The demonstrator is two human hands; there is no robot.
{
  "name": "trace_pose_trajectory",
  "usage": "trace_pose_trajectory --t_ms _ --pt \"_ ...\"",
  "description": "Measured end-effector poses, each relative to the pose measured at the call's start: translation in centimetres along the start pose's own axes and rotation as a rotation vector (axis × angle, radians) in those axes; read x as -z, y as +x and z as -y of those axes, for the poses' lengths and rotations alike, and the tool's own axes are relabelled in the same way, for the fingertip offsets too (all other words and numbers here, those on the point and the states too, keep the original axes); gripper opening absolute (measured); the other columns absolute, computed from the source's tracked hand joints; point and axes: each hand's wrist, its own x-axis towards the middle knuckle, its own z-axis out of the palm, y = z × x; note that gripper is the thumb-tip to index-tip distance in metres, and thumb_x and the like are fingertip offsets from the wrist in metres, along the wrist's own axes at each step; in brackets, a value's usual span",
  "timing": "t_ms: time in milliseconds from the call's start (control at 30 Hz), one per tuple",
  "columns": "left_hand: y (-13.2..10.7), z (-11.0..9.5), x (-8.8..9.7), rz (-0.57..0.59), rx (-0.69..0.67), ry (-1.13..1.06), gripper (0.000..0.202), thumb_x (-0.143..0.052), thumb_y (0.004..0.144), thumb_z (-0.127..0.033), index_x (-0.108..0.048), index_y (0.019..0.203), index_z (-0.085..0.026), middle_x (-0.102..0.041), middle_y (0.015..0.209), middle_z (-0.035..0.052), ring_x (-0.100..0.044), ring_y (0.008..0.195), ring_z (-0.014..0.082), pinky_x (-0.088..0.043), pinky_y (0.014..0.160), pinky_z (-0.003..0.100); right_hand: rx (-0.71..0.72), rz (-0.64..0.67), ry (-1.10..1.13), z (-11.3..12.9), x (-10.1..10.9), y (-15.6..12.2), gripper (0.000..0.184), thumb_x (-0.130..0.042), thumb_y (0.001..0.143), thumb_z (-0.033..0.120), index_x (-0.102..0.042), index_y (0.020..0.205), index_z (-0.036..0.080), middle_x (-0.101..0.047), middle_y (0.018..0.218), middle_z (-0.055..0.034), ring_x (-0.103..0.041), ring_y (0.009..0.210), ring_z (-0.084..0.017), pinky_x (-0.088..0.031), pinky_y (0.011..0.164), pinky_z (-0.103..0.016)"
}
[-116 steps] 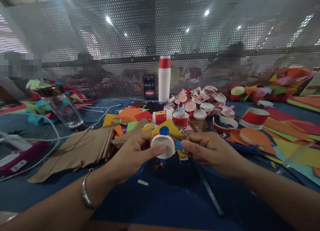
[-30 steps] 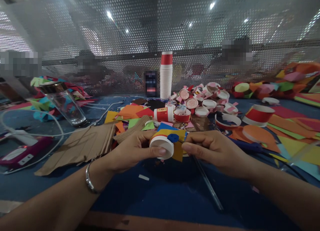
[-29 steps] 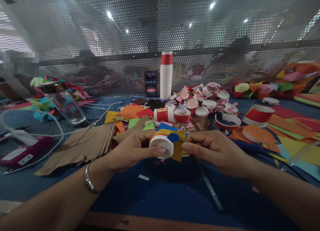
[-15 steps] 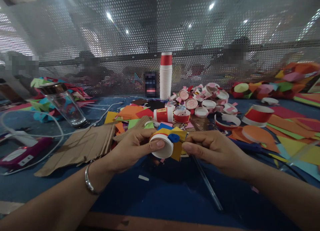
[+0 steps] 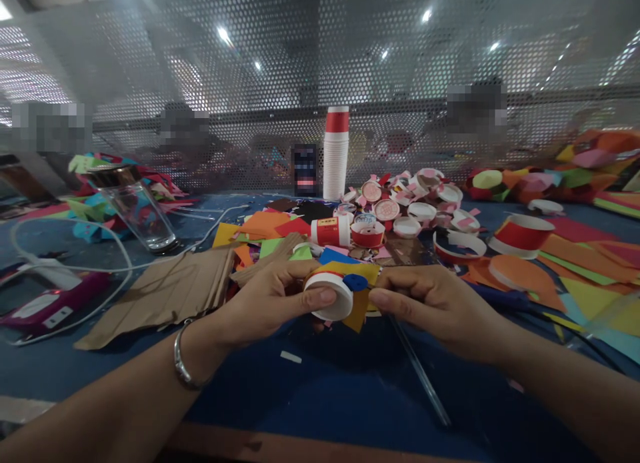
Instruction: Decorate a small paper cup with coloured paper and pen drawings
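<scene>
My left hand [image 5: 273, 297] grips a short paper cup base [image 5: 330, 308], thumb pressed on its white round bottom. Against the cup's side sits a yellow paper piece [image 5: 357, 316], and a small blue paper shape [image 5: 355, 283] lies over it. My right hand [image 5: 440, 306] pinches the right edge of the yellow paper between thumb and curled fingers. Below the right hand, a clear stick [image 5: 425, 376] slants across the blue table. Behind the hands lie a red cup [image 5: 331, 231] on its side and a cut cup ring [image 5: 367, 235].
A tall cup stack [image 5: 335, 166] stands at the back beside a phone [image 5: 305, 169]. Cut cup bottoms [image 5: 421, 211] are heaped right of it. Cardboard [image 5: 160, 293], a tilted glass bottle [image 5: 143, 213] and a purple power strip [image 5: 55, 303] lie left; coloured paper [image 5: 590, 256] lies right.
The view has shifted slightly. The yellow paper's upper edge now lies flatter, stretching from the cup toward my right fingers. Both hands keep their hold.
</scene>
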Motion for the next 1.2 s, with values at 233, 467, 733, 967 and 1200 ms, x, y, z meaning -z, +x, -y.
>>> trace_pose_trajectory --t_ms 233,467,733,967,1200 --pt "-0.08 0.11 -0.10 0.007 0.036 0.006 0.020 -0.075 0.094 -0.033 -0.075 0.103 -0.016 -0.070 0.090 0.0033 -0.067 0.080 0.0139 -0.061 0.062 0.020 -0.027 0.027 -0.008 0.01 -0.09 -0.13 0.050 -0.054 0.102 0.061 -0.055 0.072 0.020 -0.040 0.067 0.0039 -0.035 0.060 -0.012 -0.027 0.054 -0.029" --pt "-0.09 0.22 -0.04 0.015 0.031 0.009 0.022 -0.076 0.093 -0.035 -0.075 0.104 -0.015 -0.068 0.089 0.0036 -0.064 0.076 0.0130 -0.059 0.057 0.018 -0.028 0.021 -0.038 -0.09 -0.10 -0.19 0.050 -0.054 0.102 0.061 -0.057 0.073 0.020 -0.044 0.070 0.0030 -0.038 0.062 -0.012 -0.030 0.056 -0.029" --pt "-0.08 0.05 -0.08 0.006 0.059 0.045 0.025 -0.075 0.094 -0.036 -0.073 0.105 -0.015 -0.069 0.089 0.0030 -0.065 0.076 0.0126 -0.057 0.056 0.016 -0.019 0.023 -0.069 -0.06 -0.06 -0.36 0.047 -0.055 0.102 0.057 -0.061 0.076 0.019 -0.047 0.071 0.0026 -0.041 0.064 -0.012 -0.032 0.058 -0.028" --pt "-0.14 0.01 0.09 0.002 0.038 0.146 0.025 -0.075 0.094 -0.035 -0.070 0.105 -0.013 -0.071 0.084 0.0022 -0.065 0.072 0.0107 -0.053 0.056 0.015 -0.046 0.037 -0.095 -0.24 -0.18 -0.22 0.047 -0.053 0.100 0.059 -0.055 0.073 0.020 -0.041 0.069 0.0037 -0.036 0.063 -0.012 -0.029 0.056 -0.029" --pt "0.00 0.34 0.24 0.004 0.020 0.136 0.022 -0.075 0.094 -0.033 -0.071 0.104 -0.014 -0.068 0.084 0.0011 -0.063 0.069 0.0100 -0.054 0.058 0.018 -0.047 0.039 -0.098 -0.21 -0.25 -0.30 0.048 -0.054 0.100 0.061 -0.056 0.075 0.020 -0.044 0.070 0.0034 -0.038 0.063 -0.012 -0.030 0.057 -0.029"
